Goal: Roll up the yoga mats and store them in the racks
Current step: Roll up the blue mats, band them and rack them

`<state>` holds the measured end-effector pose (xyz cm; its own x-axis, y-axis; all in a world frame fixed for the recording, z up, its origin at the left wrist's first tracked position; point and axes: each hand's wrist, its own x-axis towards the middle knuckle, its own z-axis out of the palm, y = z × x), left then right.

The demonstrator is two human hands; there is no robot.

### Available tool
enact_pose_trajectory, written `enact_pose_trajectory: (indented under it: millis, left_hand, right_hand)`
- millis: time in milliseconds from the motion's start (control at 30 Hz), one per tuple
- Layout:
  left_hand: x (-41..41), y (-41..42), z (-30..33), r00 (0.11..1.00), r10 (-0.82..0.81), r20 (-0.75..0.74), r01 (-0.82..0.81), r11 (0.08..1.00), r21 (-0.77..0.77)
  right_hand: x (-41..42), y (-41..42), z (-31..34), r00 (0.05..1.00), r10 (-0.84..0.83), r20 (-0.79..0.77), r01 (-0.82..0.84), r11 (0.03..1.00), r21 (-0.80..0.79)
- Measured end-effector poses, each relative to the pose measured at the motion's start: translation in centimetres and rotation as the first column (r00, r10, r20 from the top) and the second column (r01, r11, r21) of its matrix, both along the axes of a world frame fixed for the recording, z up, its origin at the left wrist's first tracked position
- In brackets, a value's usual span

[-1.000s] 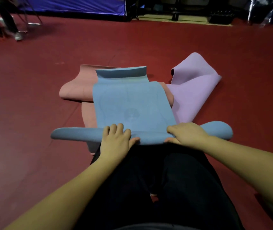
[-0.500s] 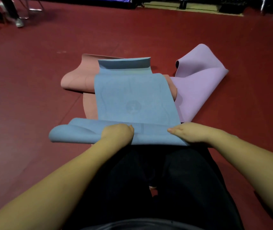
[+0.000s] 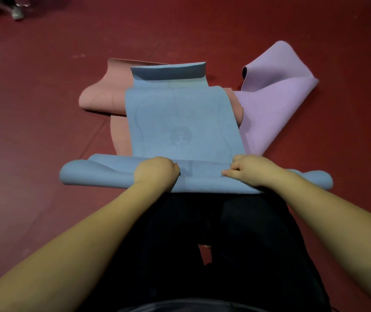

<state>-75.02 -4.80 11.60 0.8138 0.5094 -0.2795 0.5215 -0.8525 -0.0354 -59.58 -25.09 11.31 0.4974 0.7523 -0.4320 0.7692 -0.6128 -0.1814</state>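
right now the left hand [image 3: 156, 171] sits with its fingers curled down over the near rolled part of the blue mat [image 3: 180, 122], gripping the fold, and the right hand [image 3: 248, 170] does the same just to its right, fingers bent and pinching the roll's edge. between the two hands a short stretch of the roll shows bare. the roll runs crosswise under both hands, its left end sticking out well beyond the left hand and its right end poking out past the right wrist. ahead of the hands the unrolled part of the blue mat stretches away flat, with a faint round print roughly midway and its far end folded back on itself. under it, ahead and to the left of the left hand, lies a pink mat [image 3: 103, 95], loosely folded and partly covered by the blue one. ahead and to the right of the right hand a purple mat [image 3: 274, 102] lies folded over, its far corner curled up. all three rest on the red floor [image 3: 33, 131]. behind the hands, the person's dark trousers [image 3: 225, 244] fill the space between the forearms, the roll touching the knees.
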Motion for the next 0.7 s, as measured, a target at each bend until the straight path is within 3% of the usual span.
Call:
enact_pose_trajectory:
  millis: [200, 433, 567, 700]
  left_hand:
    - [1.5, 0.9, -0.1, 0.993, 0.103, -0.06, -0.107, 0.992, -0.066]
    - [2.4, 1.9, 0.1, 0.99, 0.053, -0.13, -0.074, 0.984, -0.161]
    - [0.5, 1.8, 0.1, 0.996, 0.076, 0.051, -0.063, 0.971, -0.23]
    - [-3.0, 2.8, -0.4, 0.963, -0.085, 0.256, 0.071, 0.995, 0.066]
  right_hand:
    - [-1.8, -1.5, 0.3, 0.934, -0.002, 0.356, -0.065, 0.982, 0.175]
    - [-4.5, -5.0, -1.8, 0.888, -0.099, 0.45, -0.031, 0.962, 0.272]
    - [-3.8, -4.2, -1.6, 0.91, -0.173, 0.376, 0.088, 0.969, 0.232]
    - [-2.9, -3.7, -1.1, 0.936, -0.178, 0.303, 0.133, 0.978, 0.163]
